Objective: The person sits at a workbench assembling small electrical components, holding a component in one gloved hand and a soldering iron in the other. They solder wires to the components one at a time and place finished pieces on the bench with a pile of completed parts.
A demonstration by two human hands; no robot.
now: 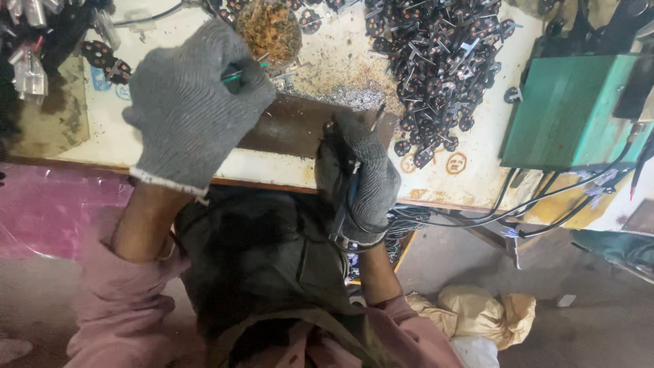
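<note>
the left hand, in a grey knit glove, is raised nearest the camera, above the near edge of the workbench. beyond it, at the far right of the bench, a large heap of small dark round parts with metal prongs covers the surface; whether these are finished or waiting cannot be told. a green metal box stands to the right with cables trailing off it. a dark brown plate lies in front of the person, with grey metal filings scattered behind it, which suggests the work is well under way. a bowl of brownish bits sits at the far edge.

the left hand is curled closed around a thin green-handled tool, only a sliver of it showing between the fingers. the right hand, also gloved, is wrapped tight around a soldering-type tool with a cord, its tip down at the plate's right end.
</note>
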